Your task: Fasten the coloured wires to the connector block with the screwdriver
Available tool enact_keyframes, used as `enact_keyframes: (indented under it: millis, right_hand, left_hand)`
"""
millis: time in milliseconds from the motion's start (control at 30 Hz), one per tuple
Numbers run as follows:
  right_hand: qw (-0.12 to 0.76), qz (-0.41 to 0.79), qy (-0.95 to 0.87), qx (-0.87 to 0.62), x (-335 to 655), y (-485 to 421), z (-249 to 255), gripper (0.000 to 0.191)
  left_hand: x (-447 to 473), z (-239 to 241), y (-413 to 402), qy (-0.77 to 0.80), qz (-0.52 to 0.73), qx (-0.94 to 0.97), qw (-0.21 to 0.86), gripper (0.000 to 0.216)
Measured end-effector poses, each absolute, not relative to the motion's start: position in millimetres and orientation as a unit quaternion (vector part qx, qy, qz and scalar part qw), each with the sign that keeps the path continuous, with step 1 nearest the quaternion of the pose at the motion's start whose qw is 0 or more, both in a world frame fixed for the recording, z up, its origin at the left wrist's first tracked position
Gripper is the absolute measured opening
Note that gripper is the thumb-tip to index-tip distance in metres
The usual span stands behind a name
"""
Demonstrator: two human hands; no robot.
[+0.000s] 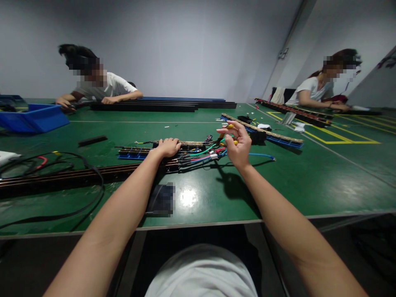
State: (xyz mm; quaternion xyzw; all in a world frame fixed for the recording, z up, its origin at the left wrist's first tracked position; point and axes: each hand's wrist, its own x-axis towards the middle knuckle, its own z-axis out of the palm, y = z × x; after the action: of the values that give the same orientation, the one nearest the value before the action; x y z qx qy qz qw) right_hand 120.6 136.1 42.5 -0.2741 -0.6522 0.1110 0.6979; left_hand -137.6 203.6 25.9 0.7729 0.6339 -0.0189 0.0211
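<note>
My left hand (168, 147) lies palm down on brass-and-black slotted rails, its fingers stretched out. Beneath it a long dark rail (123, 170) runs off to the left, beside a shorter blue-based rail (131, 156). Green, red, blue and black wires (198, 159) come out of the rail's right end, with a white tag (214, 156) among them. Over these wires, my right hand (241, 145) is closed around yellow-handled pliers (230, 126), whose handles are spread. The jaws are partly hidden by fingers and wires. A blue wire (261, 155) reaches out to the right.
Another blue-based rail (278, 138) lies at the right. Two people work across the green table (309, 181), near black rails (145, 108) and a reddish rail (293, 112). A blue bin (40, 117) stands at left. A black cable (100, 185) loops nearby; a dark blurred item (161, 200) lies in front.
</note>
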Motion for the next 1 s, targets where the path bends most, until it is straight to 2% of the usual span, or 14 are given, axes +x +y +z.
enact_keyframes:
  millis: [233,367,567,667,933,1000]
  right_hand:
    - [0.642,0.176,-0.678,-0.313,116.7,141.2,37.4,0.05]
    - [0.568,0.188,-0.73,-0.33,117.9,137.8,39.9,0.043]
    - [0.443,0.06,-0.862,-0.239,112.4,131.5,34.9,0.056]
    - [0.38,0.043,-0.899,-0.214,109.4,132.9,29.6,0.059]
    - [0.24,-0.06,-0.941,-0.232,100.8,122.7,32.1,0.046]
    - [0.228,-0.069,-0.942,-0.235,98.8,120.6,32.8,0.044]
  left_hand:
    - [-138.9,25.1,204.6,0.636,-0.014,0.771,0.024,0.053]
    - [-137.6,25.9,203.5,0.637,-0.019,0.771,0.017,0.053]
    - [-135.9,28.0,202.3,0.64,-0.016,0.768,0.019,0.053]
    - [-135.5,29.3,201.0,0.641,-0.019,0.767,0.018,0.053]
    - [-133.2,32.0,200.0,0.647,-0.026,0.762,0.017,0.051]
    - [-132.7,32.5,199.9,0.647,-0.029,0.762,0.017,0.051]
